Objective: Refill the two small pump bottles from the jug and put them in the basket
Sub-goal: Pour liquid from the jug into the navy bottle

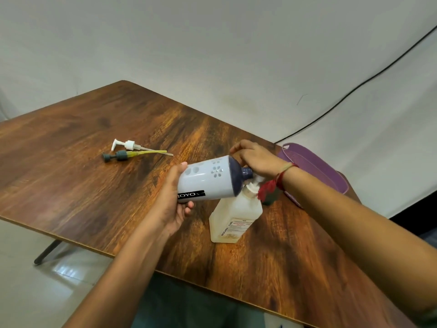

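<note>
My left hand [172, 204] grips the base of the white jug [205, 183], which has flower cut-outs and a dark blue neck. The jug is tipped on its side, its neck pointing right over the open mouth of a pale square bottle [234, 218] standing on the table. My right hand [257, 159] is closed around the jug's shoulder and neck. Behind the square bottle a small dark bottle [270, 197] is mostly hidden by my wrist and its red thread. A white pump head [128, 145] and a grey pump head [120, 155] with a yellow tube lie at the far left.
The purple basket [314, 162] sits at the table's right edge, just behind my right forearm. The wooden table [82, 174] has its left edge near the front, with a metal leg [47, 252] below. A black cable [354, 91] runs along the wall.
</note>
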